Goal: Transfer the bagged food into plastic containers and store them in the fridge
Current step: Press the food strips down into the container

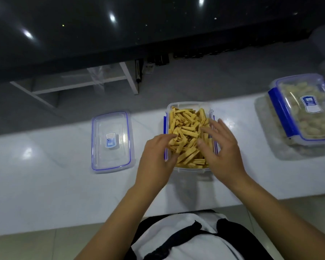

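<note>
On white counter [45,184], below dark wall: both hands' grip released over open container [188,105].

Bare counter [54,184] lies open in front of the lid [112,141] and between it and the open box [189,106] of yellow sticks [186,128]. Both hands [156,160] [221,149] crowd the box's near half. Right of it, a clear strip runs to the closed box [306,107], stacked on another tub [281,147].
</note>
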